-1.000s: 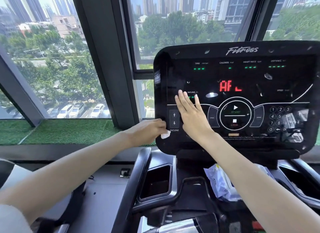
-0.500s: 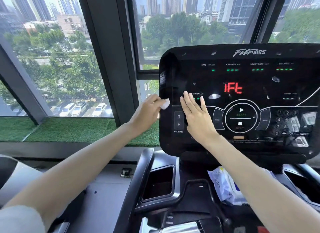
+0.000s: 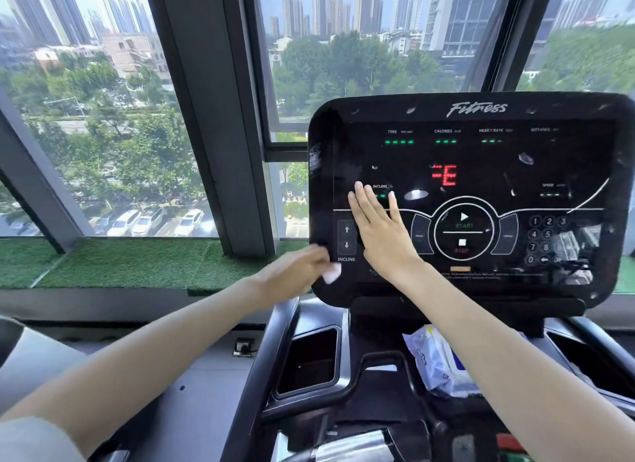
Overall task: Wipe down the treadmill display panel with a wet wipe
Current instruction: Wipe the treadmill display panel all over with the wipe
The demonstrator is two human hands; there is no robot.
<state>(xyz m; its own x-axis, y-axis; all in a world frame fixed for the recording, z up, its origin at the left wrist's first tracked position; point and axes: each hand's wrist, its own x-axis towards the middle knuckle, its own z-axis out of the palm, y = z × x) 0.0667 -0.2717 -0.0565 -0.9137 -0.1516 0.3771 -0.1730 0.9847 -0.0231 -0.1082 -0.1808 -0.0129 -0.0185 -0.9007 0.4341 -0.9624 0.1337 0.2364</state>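
Observation:
The black glossy treadmill display panel (image 3: 481,152) fills the upper right, with red digits lit and a START/STOP dial at its middle. My left hand (image 3: 295,270), blurred by motion, grips a small white wet wipe (image 3: 332,274) against the panel's lower left edge, just below the INCLINE arrows. My right hand (image 3: 381,227) lies flat on the panel with straight fingers, between the INCLINE arrows and the dial. It holds nothing.
A pack of wet wipes (image 3: 436,362) lies on the console tray under the panel. A black cup holder (image 3: 309,362) sits to its left, beside the handrail (image 3: 271,358). Windows and a strip of green turf (image 3: 137,260) lie behind.
My left hand swept the wipe up the panel's left edge, then back down to the lower left corner. My right hand stayed flat on the panel. The red digits changed.

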